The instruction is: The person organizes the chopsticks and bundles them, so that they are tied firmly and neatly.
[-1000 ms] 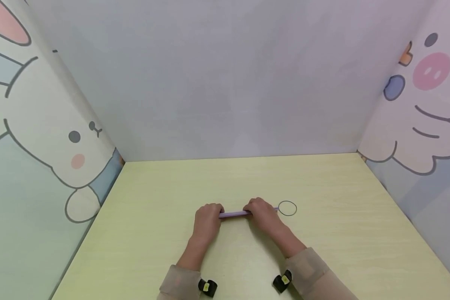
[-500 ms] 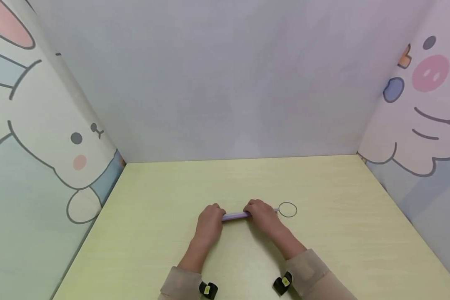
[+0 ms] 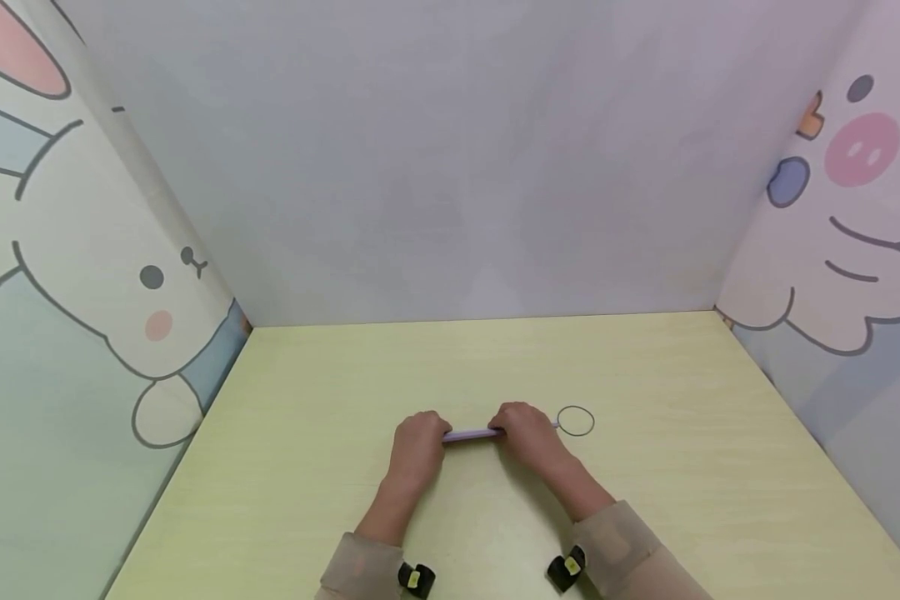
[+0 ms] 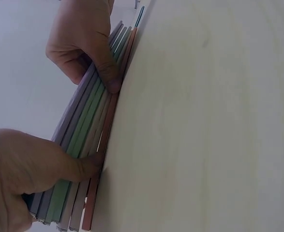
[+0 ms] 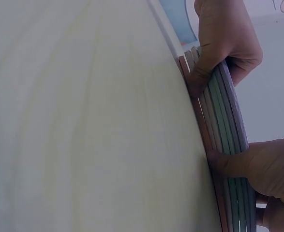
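Note:
Both hands grip one long, narrow stack of thin flat strips (image 3: 471, 434), pale purple on top in the head view. Seen from the side in the left wrist view, the stacked strips (image 4: 83, 123) run from purple through green and pinkish-grey to an orange-brown one at the table. My left hand (image 3: 417, 450) holds the left part, its thumb pressed along the layered edges. Toward the right end my right hand (image 3: 528, 433) pinches the stack the same way, fingers over the top. A thin dark loop (image 3: 576, 407) sticks out beyond the right hand.
The pale wood-patterned table (image 3: 645, 467) lies under the hands. A plain grey-white wall (image 3: 457, 167) stands behind it, with cartoon-printed panels on the left (image 3: 82, 333) and right (image 3: 817, 250). Each sleeve cuff has a small black device (image 3: 417, 579) beside it.
My left hand has shifted slightly right along the stack, and the visible purple face has tilted a little. The right hand keeps its grip. The whole view has moved down slightly.

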The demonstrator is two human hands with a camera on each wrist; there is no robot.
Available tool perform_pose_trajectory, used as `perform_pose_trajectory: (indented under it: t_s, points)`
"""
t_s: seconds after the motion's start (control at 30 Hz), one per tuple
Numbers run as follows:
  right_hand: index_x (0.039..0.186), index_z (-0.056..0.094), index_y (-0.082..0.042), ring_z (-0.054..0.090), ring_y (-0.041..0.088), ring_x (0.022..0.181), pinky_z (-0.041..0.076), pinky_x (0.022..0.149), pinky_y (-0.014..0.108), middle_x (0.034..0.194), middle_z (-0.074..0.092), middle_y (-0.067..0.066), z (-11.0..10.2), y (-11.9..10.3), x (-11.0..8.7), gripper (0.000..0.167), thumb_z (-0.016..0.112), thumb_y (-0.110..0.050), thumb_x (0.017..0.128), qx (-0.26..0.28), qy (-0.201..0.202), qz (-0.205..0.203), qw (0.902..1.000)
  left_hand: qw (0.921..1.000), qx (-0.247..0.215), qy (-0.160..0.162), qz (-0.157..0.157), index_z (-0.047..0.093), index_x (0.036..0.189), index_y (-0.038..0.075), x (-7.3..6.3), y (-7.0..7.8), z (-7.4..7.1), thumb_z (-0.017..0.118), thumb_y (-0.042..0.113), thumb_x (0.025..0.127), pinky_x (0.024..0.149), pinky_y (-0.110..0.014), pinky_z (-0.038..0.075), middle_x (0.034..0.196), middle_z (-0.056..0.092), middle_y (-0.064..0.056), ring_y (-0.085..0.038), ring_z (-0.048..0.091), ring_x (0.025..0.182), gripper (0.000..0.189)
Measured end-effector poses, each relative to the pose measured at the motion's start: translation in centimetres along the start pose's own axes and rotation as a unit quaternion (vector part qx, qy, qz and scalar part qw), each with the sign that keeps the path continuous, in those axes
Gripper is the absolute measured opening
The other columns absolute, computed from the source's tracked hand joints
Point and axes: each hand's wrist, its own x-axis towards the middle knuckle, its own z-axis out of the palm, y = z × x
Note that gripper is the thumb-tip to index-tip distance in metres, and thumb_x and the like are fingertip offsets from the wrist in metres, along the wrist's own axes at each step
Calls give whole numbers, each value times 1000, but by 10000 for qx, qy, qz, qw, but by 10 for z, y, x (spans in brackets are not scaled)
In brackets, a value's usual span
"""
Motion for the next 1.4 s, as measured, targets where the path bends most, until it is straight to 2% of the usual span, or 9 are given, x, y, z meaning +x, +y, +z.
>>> perform_pose_trajectory:
  t_s: [0.27, 0.47, 0.63, 0.73, 0.9, 1.0, 1.13, 1.23, 1.4]
  points:
    - [87, 79, -13, 65, 18, 77, 54, 67, 33, 79, 66, -1, 1, 0, -1, 24, 74, 9, 81, -83, 14, -27, 10000, 9997, -169, -64, -139, 80, 81, 7, -3, 3, -2, 76, -16, 70, 61, -34, 53, 72, 66, -4, -21, 65, 66, 26]
    - [92, 77, -10, 64, 21, 80, 53, 68, 33, 82, 63, 2, 6, 0, -5, 19, 74, 6, 84, -154, 52, -164, 9997, 9996, 146, -221, -12, 76, 90, 5, -6, 4, 3, 80, -9, 72, 66, -36, 52, 80, 67, -7, -24, 63, 74, 23]
    - [92, 75, -9, 63, 22, 79, 53, 68, 33, 83, 63, 1, 9, 0, -8, 20, 75, 7, 81, -205, 281, -388, 9986, 9972, 609, -427, 97, 70, 95, 6, -10, 5, 5, 77, -1, 82, 68, -37, 46, 86, 64, -7, -24, 58, 80, 16]
    - [92, 74, -9, 62, 22, 77, 52, 67, 33, 84, 63, 2, 8, 0, -9, 21, 76, 7, 79, -286, 350, -526, 9976, 9955, 809, -469, 155, 65, 89, 6, -11, 6, 3, 74, 0, 85, 68, -36, 41, 82, 55, -6, -22, 50, 76, 11]
    - [91, 74, -10, 61, 22, 72, 49, 61, 34, 81, 64, 2, 5, 0, -10, 22, 78, 6, 76, -593, 442, -706, 9948, 9915, 1245, -297, 217, 53, 81, 8, -13, 1, 0, 71, 0, 87, 67, -34, 35, 75, 42, -3, -20, 35, 71, 20]
    - [88, 73, -11, 60, 21, 68, 45, 57, 33, 78, 63, 1, 2, 1, -10, 23, 81, 4, 72, -728, 536, -766, 9930, 9915, 1270, -163, 218, 49, 83, 9, -13, -3, -1, 70, 0, 88, 68, -35, 33, 72, 40, -2, -19, 32, 69, 23]
    - [85, 71, -12, 57, 21, 67, 38, 57, 33, 77, 63, 0, -1, 1, -10, 24, 83, 1, 69, -831, 605, -682, 9924, 9935, 1085, -278, 213, 50, 89, 10, -11, -6, -2, 69, 3, 90, 70, -36, 32, 73, 46, -2, -19, 37, 67, 20]
    - [85, 70, -13, 57, 21, 67, 38, 58, 33, 78, 66, 0, -2, 1, -10, 21, 84, -3, 72, -868, 609, -549, 9928, 9935, 1063, -360, 195, 54, 92, 11, -9, -8, -1, 70, 7, 90, 67, -34, 32, 74, 55, -2, -19, 43, 65, 17]
    - [85, 68, -15, 59, 19, 65, 39, 61, 34, 75, 66, -3, -5, -2, -8, 19, 85, -21, 80, -797, 682, -488, 9933, 9921, 1246, 68, 163, 65, 88, 14, -4, -13, -4, 79, 10, 81, 58, -30, 32, 67, 65, -1, -18, 51, 53, 17]
